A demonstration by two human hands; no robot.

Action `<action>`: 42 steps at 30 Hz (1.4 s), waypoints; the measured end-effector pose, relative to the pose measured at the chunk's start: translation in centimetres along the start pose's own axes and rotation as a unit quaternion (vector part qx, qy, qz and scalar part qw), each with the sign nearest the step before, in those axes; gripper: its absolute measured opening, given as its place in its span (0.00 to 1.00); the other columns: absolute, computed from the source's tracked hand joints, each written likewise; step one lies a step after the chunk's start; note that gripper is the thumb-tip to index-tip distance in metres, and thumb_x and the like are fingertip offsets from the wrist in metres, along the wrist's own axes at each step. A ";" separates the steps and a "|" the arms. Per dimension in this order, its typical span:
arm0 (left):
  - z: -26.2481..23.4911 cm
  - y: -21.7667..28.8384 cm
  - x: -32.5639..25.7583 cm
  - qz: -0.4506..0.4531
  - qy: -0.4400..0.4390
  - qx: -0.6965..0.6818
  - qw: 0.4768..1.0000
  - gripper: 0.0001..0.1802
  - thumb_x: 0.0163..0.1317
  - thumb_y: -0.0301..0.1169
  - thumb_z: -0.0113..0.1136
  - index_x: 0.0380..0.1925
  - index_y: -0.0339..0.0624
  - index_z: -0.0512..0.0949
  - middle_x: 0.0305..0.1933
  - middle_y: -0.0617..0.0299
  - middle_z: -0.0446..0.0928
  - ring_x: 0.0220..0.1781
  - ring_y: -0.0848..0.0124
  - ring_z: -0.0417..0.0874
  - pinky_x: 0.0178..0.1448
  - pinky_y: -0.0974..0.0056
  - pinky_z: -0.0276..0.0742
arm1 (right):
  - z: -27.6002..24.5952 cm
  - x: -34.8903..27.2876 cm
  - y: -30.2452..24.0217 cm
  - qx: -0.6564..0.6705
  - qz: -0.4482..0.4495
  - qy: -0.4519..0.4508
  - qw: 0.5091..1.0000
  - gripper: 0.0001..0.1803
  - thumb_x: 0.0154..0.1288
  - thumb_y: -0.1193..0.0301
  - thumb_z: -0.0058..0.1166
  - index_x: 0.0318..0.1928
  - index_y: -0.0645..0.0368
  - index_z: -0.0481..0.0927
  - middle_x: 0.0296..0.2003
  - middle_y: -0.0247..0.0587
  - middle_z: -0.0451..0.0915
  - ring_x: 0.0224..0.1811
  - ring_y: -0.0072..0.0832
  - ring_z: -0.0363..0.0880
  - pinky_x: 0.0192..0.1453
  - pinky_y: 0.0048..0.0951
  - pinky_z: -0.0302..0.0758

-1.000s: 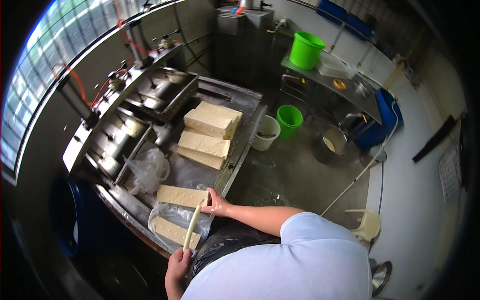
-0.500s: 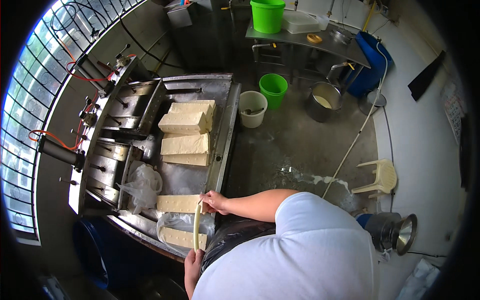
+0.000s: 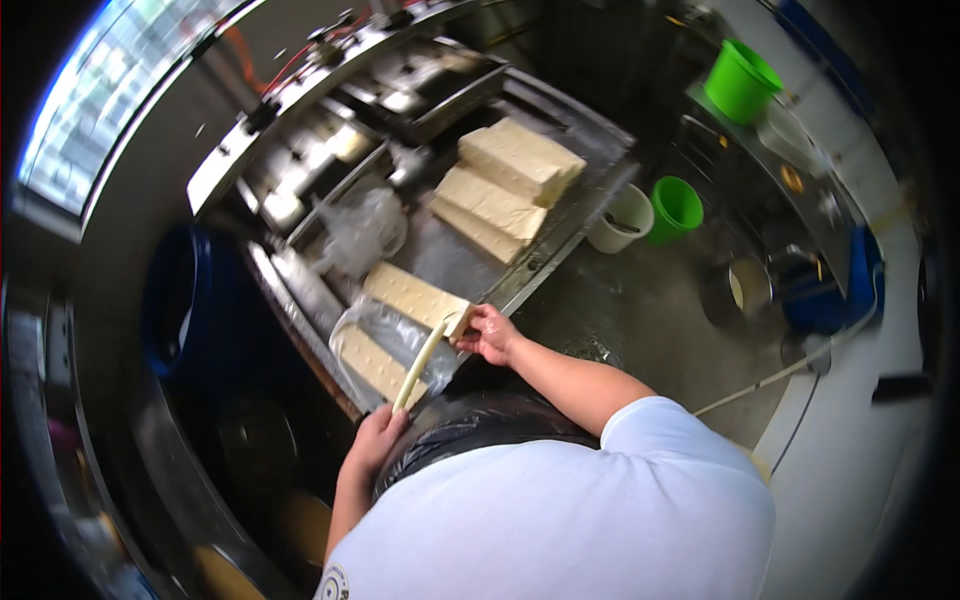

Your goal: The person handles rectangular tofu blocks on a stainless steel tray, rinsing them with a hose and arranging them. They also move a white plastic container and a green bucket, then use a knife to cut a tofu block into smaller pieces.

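Note:
My left hand (image 3: pixel 379 437) is closed around the lower end of a long, slightly curved, pale strip (image 3: pixel 422 365). The strip slants up to the end of a pale, dimpled block that looks like cheese (image 3: pixel 412 297). There my right hand (image 3: pixel 487 335) is closed, its fingers at the block's end and beside the strip's upper tip; what they pinch is hidden. A second dimpled block (image 3: pixel 374 362) lies nearer me on a clear plastic bag (image 3: pixel 398 331). Several more pale blocks (image 3: pixel 520 165) sit stacked farther along the metal table (image 3: pixel 425 240).
A metal press (image 3: pixel 330 150) runs along the table's far left side, with a crumpled plastic bag (image 3: pixel 365 232) near it. A blue barrel (image 3: pixel 178 310) stands at left. White (image 3: pixel 622 222) and green (image 3: pixel 677 207) buckets stand past the table's right edge. A pot (image 3: pixel 737 285) is on the floor.
The view has turned, so the table now slants and sits farther right. Both hands stay near the same blocks, the left still on the strip, which leans more to the right.

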State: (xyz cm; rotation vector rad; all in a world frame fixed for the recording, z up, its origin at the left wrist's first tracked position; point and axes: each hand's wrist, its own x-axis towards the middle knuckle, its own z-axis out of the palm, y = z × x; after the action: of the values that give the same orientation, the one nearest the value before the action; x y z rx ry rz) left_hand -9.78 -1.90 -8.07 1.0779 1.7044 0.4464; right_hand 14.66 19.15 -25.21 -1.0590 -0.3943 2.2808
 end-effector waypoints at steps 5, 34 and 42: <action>0.8 -1.4 -0.4 -0.011 0.019 -0.032 0.999 0.24 0.79 0.50 0.57 0.42 0.36 0.82 0.34 0.59 0.81 0.39 0.69 0.79 0.47 0.59 0.77 | -0.1 -0.1 -0.4 -0.060 0.003 0.050 0.997 0.08 0.82 0.69 0.52 0.55 0.52 0.71 0.43 0.42 0.83 0.41 0.35 0.86 0.44 0.40 0.88; 0.8 -1.4 -2.2 -0.050 0.219 -0.010 0.974 0.22 0.79 0.45 0.54 0.39 0.34 0.78 0.32 0.50 0.83 0.36 0.58 0.84 0.44 0.51 0.79 | 2.1 -1.6 -5.7 -0.588 -0.203 0.078 0.779 0.16 0.72 0.67 0.62 0.52 0.65 0.81 0.41 0.47 0.87 0.35 0.34 0.87 0.41 0.37 0.84; 1.1 -3.2 -1.8 0.002 0.177 -0.059 0.983 0.21 0.78 0.45 0.56 0.40 0.36 0.81 0.32 0.52 0.83 0.36 0.66 0.84 0.43 0.56 0.80 | 14.7 0.3 -3.4 -0.882 -0.207 0.039 0.422 0.48 0.65 0.53 0.64 0.82 0.46 0.60 0.70 0.60 0.68 0.71 0.58 0.67 0.71 0.53 0.71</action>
State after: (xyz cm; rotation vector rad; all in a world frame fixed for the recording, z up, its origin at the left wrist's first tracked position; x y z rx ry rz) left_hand -10.08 -5.28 -9.89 0.9566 1.9555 0.7691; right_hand 4.58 21.74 -14.34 -1.3889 -2.8725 0.5002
